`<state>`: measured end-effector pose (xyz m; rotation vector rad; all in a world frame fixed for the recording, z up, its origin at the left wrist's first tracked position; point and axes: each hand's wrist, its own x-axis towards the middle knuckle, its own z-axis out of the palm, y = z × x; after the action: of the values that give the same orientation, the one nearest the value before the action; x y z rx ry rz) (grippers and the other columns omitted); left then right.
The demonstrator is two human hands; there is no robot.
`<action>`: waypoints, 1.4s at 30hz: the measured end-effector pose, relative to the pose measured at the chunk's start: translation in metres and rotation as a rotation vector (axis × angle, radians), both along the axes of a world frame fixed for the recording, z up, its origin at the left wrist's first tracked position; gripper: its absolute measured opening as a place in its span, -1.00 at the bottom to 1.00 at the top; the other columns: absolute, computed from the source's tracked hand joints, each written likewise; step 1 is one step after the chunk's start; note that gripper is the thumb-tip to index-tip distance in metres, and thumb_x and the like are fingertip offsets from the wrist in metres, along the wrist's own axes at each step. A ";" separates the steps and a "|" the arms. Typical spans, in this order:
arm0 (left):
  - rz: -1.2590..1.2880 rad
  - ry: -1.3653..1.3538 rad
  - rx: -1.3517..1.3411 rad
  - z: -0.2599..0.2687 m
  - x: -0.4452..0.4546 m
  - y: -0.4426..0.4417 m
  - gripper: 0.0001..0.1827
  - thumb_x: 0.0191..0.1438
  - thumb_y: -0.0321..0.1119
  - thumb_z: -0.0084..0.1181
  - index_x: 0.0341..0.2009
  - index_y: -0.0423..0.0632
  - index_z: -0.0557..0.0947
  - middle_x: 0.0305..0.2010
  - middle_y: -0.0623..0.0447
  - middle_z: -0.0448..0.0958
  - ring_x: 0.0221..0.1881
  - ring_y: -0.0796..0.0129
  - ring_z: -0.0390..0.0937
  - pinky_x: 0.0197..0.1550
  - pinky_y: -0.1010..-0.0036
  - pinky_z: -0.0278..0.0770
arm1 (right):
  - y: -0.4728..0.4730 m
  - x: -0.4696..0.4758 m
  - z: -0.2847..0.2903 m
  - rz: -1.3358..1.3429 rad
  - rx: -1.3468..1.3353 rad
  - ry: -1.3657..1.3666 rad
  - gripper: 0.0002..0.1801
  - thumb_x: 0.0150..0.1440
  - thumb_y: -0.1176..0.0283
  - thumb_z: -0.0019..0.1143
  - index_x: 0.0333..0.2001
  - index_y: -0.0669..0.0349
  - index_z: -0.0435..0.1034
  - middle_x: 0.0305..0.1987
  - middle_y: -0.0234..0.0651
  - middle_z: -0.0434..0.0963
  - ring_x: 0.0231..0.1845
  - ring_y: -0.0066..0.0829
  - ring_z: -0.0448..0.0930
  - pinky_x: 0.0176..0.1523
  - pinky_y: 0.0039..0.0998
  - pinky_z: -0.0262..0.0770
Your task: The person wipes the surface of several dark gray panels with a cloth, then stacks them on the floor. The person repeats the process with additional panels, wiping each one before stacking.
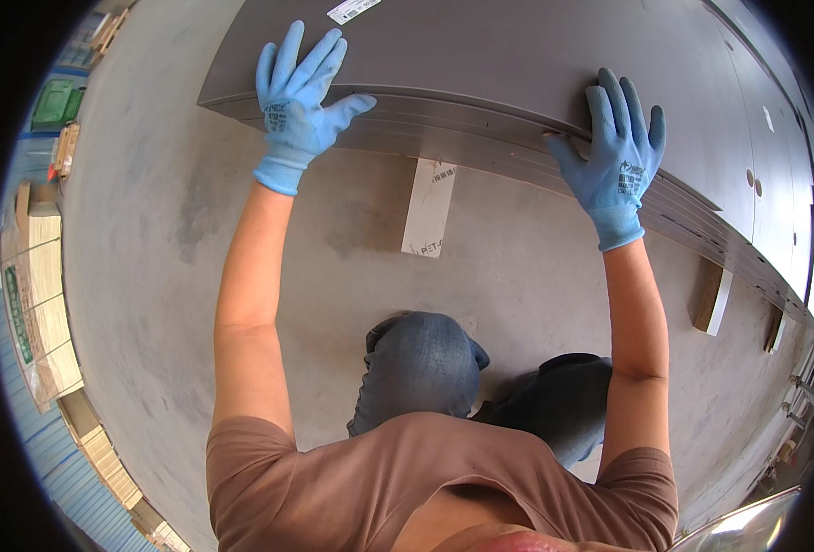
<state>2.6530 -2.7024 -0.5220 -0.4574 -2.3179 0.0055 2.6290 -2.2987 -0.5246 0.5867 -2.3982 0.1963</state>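
Note:
A stack of dark grey panels [462, 55] lies before me, its near edge running across the view and bending away at the right. My left hand [300, 103], in a light blue work glove, rests with fingers spread on the top panel's left part, the thumb along the near edge. In a matching glove, my right hand [617, 145] lies farther right, fingertips on the top panel and thumb at the edge. Neither hand is closed around anything. A white printed label [353, 10] is stuck on the top panel near my left fingertips.
Blocks under the stack jut out over the concrete floor [296, 255]: a pale one [429, 207] and a white-sided one [712, 300]. Strapped stacked boards [51, 297] and a green bin [58, 102] stand at the left. Metal parts [803, 393] lie at the right.

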 end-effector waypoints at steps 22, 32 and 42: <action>-0.021 0.036 -0.003 -0.004 -0.004 -0.003 -0.16 -0.04 0.32 0.39 0.21 0.02 0.71 0.36 0.22 0.57 0.52 0.05 0.27 0.47 -0.07 0.15 | 0.000 0.003 0.000 -0.015 0.019 -0.007 -0.22 0.01 -0.08 0.49 0.22 0.13 0.49 0.47 -0.24 0.45 0.51 -0.15 0.40 0.56 0.20 0.03; -0.010 -0.013 0.006 -0.004 -0.001 -0.004 -0.10 0.02 0.32 0.37 0.35 0.04 0.58 0.46 0.13 0.48 0.56 -0.04 0.21 0.48 -0.04 0.14 | -0.001 0.004 0.003 -0.009 0.026 -0.002 -0.24 0.02 -0.05 0.49 0.21 0.12 0.48 0.47 -0.23 0.45 0.51 -0.15 0.40 0.54 0.21 0.07; 0.198 0.017 0.045 -0.007 0.025 -0.029 -0.16 0.20 0.32 0.17 0.34 -0.07 0.55 0.42 -0.12 0.47 0.49 -0.10 0.30 0.48 -0.09 0.11 | 0.004 0.006 0.013 0.042 0.087 -0.029 -0.36 0.14 0.04 0.36 0.20 0.15 0.49 0.48 -0.22 0.44 0.51 -0.11 0.39 0.52 0.03 0.19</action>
<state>2.6784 -2.7319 -0.5286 -0.2034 -2.3324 0.0535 2.6353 -2.2948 -0.5118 0.6793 -2.4338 0.1205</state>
